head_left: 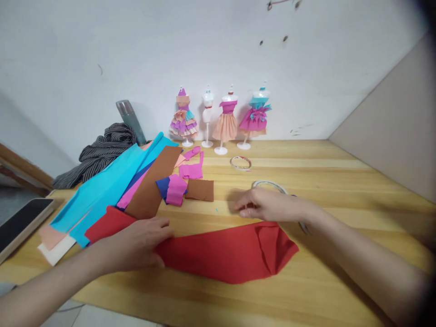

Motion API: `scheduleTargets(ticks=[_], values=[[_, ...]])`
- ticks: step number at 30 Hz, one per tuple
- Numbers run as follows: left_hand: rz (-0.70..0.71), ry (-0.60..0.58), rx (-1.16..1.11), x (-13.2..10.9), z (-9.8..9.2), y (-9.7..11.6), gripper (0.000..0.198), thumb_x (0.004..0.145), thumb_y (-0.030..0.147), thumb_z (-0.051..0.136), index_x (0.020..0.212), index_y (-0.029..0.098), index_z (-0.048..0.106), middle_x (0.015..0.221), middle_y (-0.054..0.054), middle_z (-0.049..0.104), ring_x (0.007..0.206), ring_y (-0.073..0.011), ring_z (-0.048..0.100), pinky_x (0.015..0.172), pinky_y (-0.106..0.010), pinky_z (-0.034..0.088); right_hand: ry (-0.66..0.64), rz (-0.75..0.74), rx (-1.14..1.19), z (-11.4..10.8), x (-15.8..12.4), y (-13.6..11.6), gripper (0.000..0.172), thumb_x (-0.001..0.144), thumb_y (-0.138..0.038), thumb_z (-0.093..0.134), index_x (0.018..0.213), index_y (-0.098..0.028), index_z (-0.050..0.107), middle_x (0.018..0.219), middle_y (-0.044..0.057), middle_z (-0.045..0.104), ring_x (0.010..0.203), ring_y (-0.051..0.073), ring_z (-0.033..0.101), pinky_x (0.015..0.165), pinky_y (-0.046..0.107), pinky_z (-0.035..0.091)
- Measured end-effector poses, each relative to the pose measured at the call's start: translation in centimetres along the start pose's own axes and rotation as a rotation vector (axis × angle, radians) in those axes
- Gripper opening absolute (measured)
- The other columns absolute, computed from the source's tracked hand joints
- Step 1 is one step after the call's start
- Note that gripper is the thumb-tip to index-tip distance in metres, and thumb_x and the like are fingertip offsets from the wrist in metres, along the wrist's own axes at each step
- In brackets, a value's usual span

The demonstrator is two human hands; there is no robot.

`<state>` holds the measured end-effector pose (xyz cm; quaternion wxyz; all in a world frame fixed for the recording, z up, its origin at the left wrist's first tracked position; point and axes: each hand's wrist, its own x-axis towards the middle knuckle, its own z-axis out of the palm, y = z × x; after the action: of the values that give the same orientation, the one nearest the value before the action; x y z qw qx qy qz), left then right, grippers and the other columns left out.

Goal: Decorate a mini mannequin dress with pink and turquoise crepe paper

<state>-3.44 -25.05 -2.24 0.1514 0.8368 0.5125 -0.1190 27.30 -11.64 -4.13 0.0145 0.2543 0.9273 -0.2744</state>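
Note:
My left hand (143,243) grips the near-left end of a long red strip of crepe-like material (218,252), its thumb below and its fingers on top. The strip stretches to the right across the table, its far right end folded over and creased. Just above that folded end hovers my right hand (262,204), slightly blurred, fingers loosely bent and a small gap at the thumb. Nothing shows between those fingers. Another piece of the red material (109,222) lies left of my left hand. Behind my right wrist is a pale ring-shaped thing (270,183), partly hidden.
Blue sheets (98,186), a brown sheet (153,181), pink scraps (191,170) and a brown scrap (200,190) lie at the left. Several small dress stands (226,120) line the wall. A thin ring (240,163), striped cloth (105,152), flask (131,120) and dark-screened device (23,222) are around.

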Motion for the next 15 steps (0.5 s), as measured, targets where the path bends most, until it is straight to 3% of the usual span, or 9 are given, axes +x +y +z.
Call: scheduleTargets(ticks=[3,7,12,15], values=[[-0.064,-0.035,-0.096,1.0,0.3,0.8,0.01,0.073,0.017,0.058,0.083,0.018,0.056,0.092,-0.003,0.06,0.085,-0.0182,0.058,0.07,-0.025,0.04,-0.12,-0.032,0.03,0.2,-0.4,-0.8,0.014,0.082,-0.022,0.055,0.081,-0.018,0.069,0.073,-0.001,0.065,0.064,0.012,0.056,0.061,0.022,0.039],[-0.115,-0.016,-0.141,1.4,0.5,1.7,0.007,0.072,0.012,0.05,0.069,0.018,0.047,0.077,0.0,0.059,0.073,-0.0156,0.055,0.06,-0.024,0.033,-0.139,0.062,-0.04,0.6,-0.6,-1.3,0.012,0.073,-0.024,0.068,0.083,-0.018,0.068,0.072,0.0,0.063,0.061,0.012,0.054,0.058,0.022,0.037],[-0.098,0.062,-0.06,-0.6,-1.0,3.0,0.014,0.08,0.016,0.038,0.067,0.019,0.042,0.068,0.0,0.057,0.059,-0.014,0.05,0.052,-0.026,0.027,-0.081,-0.062,0.02,0.6,-0.3,-2.3,0.014,0.075,-0.028,0.067,0.074,-0.015,0.062,0.079,0.001,0.059,0.07,0.013,0.053,0.064,0.023,0.038],[-0.097,0.166,0.016,-2.1,-1.7,2.9,0.022,0.083,0.017,0.031,0.066,0.019,0.045,0.064,-0.002,0.056,0.056,-0.0156,0.049,0.052,-0.027,0.027,-0.125,-0.074,0.141,0.2,-0.3,-2.4,0.01,0.078,-0.022,0.062,0.071,-0.015,0.059,0.066,-0.004,0.053,0.06,0.009,0.046,0.057,0.02,0.035]])
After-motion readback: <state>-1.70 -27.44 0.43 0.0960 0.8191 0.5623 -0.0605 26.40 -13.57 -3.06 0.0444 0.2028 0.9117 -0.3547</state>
